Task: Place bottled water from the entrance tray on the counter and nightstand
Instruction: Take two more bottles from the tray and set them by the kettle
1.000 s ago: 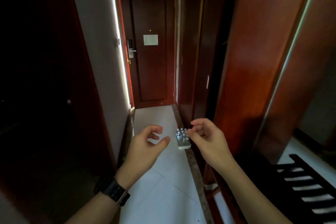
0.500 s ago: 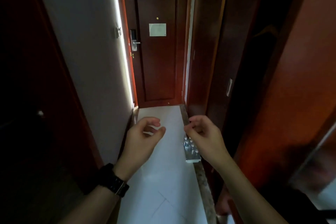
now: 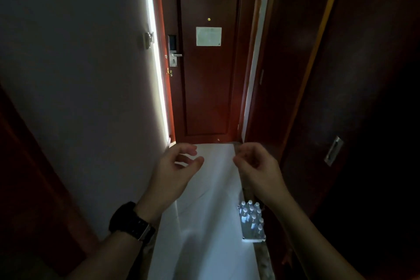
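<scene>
Clear plastic bottles (image 3: 251, 216) stand packed in a white tray (image 3: 253, 237) on the pale floor (image 3: 211, 211), just below the right hand's (image 3: 259, 170) wrist. Both the right hand and the left hand (image 3: 175, 170) hang loosely curled, holding nothing. This looks like the approach step; next comes stooping to grip a bottle. A notice (image 3: 208, 36) on the door (image 3: 204, 88) beyond the fingertips is too small to read, as are the bottle labels.

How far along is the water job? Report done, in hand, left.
Done: nothing visible; the bottles stand on the tray on the floor by the right wall. In hand: nothing; the left hand and right hand hang loosely curled, above the floor. Left: picking up bottles and placing them on counter and nightstand, neither in view.
</scene>
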Demonstrator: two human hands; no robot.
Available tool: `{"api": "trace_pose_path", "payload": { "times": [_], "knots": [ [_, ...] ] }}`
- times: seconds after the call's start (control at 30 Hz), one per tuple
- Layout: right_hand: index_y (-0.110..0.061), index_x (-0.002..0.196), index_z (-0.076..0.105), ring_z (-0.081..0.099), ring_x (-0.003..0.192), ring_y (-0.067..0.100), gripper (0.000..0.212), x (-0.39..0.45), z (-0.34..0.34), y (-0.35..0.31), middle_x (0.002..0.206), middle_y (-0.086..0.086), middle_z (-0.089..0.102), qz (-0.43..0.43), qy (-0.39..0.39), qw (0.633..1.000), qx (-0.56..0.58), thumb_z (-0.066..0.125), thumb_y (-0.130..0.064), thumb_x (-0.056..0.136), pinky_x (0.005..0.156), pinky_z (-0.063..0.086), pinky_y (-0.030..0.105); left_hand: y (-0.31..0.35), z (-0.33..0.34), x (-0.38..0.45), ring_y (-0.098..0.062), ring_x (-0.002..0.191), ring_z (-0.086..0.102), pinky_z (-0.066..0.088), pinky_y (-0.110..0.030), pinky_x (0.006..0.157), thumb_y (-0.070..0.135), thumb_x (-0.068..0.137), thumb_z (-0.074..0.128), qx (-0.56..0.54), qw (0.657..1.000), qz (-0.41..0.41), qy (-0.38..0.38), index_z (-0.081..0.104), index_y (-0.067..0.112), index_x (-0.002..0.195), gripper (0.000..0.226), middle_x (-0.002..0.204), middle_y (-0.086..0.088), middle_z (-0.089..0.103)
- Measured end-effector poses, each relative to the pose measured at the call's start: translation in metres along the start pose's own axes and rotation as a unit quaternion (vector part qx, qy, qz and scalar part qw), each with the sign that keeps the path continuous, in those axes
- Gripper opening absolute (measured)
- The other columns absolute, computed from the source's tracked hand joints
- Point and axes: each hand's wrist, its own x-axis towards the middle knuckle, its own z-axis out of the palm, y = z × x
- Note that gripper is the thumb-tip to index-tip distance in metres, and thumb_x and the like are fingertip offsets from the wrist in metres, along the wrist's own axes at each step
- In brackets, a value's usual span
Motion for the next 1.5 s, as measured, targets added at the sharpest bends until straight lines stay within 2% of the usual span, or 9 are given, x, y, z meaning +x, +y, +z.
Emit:
{"api": "trace_pose_path", "payload": {
  "times": [0.17,0.43,0.7,0.93,1.17,1.23,1.33,1.43,1.5],
  "knots": [
    [-0.022,0.097,0.067,0.065,0.077,0.013,0.016,0.11,0.025,0.045,0.088,0.002,0.071,0.033,0.045,0.998,-0.03,0.072,-0.012,0.086,0.072,0.053,0.027,-0.059,0.025,0.135,0.004,0.069,0.063,0.047,-0.009,0.062,0.011,0.079,0.079,-0.009,0.999,0.031,-0.034,0.069,0.029,0.087,0.021,0.083,0.017,0.069],
    [-0.029,0.091,0.066,0.065,0.072,0.004,0.022,0.246,0.019,0.101,0.075,-0.013,0.073,0.087,0.157,0.984,-0.003,0.072,-0.009,0.085,0.072,0.049,0.028,-0.117,0.116,0.303,0.004,0.073,0.063,0.047,-0.009,0.061,0.006,0.08,0.077,-0.027,0.982,0.062,-0.176,0.067,0.029,0.088,0.026,0.085,0.015,0.068],
    [-0.037,0.087,0.069,0.069,0.083,0.013,0.02,0.335,-0.017,0.235,0.08,-0.014,0.072,0.184,0.244,0.952,-0.014,0.07,-0.041,0.067,0.084,0.058,0.048,-0.23,0.238,0.384,-0.008,0.083,0.067,0.055,-0.017,0.066,0.011,0.078,0.079,0.009,0.959,0.01,-0.282,0.067,0.025,0.097,0.026,0.095,0.011,0.069],
    [-0.025,0.095,0.069,0.07,0.083,0.015,0.02,0.381,-0.027,0.389,0.083,-0.006,0.073,0.302,0.283,0.909,-0.048,0.07,-0.035,0.078,0.086,0.056,0.047,-0.369,0.331,0.408,-0.005,0.088,0.066,0.057,-0.024,0.071,0.013,0.077,0.08,0.059,0.929,-0.093,-0.355,0.067,0.025,0.099,0.028,0.1,0.009,0.071],
    [-0.02,0.089,0.065,0.061,0.066,-0.011,0.011,0.354,-0.011,0.553,0.079,-0.008,0.069,0.423,0.29,0.856,-0.069,0.071,-0.011,0.086,0.058,0.042,0.007,-0.53,0.421,0.373,-0.001,0.081,0.065,0.052,-0.019,0.071,0.034,0.068,0.08,0.12,0.872,-0.182,-0.438,0.066,0.038,0.091,0.027,0.089,0.014,0.069],
    [-0.018,0.093,0.064,0.062,0.072,-0.012,0.015,0.335,0.004,0.609,0.087,-0.003,0.071,0.455,0.289,0.839,-0.075,0.071,-0.007,0.085,0.057,0.043,0.004,-0.583,0.445,0.349,0.004,0.079,0.062,0.046,-0.011,0.07,0.023,0.073,0.082,0.141,0.854,-0.165,-0.473,0.06,0.04,0.092,0.033,0.092,0.022,0.064],
    [-0.025,0.096,0.063,0.067,0.084,-0.001,0.022,0.298,0.028,0.7,0.094,-0.006,0.071,0.498,0.322,0.802,-0.074,0.074,-0.01,0.084,0.069,0.051,0.014,-0.668,0.482,0.312,0.0,0.089,0.061,0.047,-0.011,0.072,0.022,0.074,0.079,0.153,0.837,-0.155,-0.502,0.063,0.026,0.105,0.034,0.097,0.018,0.062],
    [-0.025,0.105,0.062,0.067,0.099,0.013,0.027,0.262,0.055,0.798,0.103,-0.007,0.069,0.535,0.36,0.762,-0.061,0.073,-0.012,0.084,0.084,0.056,0.036,-0.768,0.517,0.274,-0.011,0.101,0.062,0.055,-0.03,0.081,0.037,0.072,0.069,0.154,0.823,-0.149,-0.526,0.062,0.02,0.116,0.048,0.11,0.01,0.062],
    [-0.025,0.113,0.061,0.064,0.104,0.018,0.034,0.243,0.074,0.865,0.113,-0.005,0.067,0.554,0.366,0.745,-0.071,0.074,-0.015,0.084,0.091,0.053,0.038,-0.834,0.542,0.249,-0.015,0.107,0.061,0.055,-0.037,0.086,0.036,0.073,0.069,0.159,0.812,-0.114,-0.55,0.057,0.023,0.123,0.053,0.121,0.013,0.06]
  ]
}}
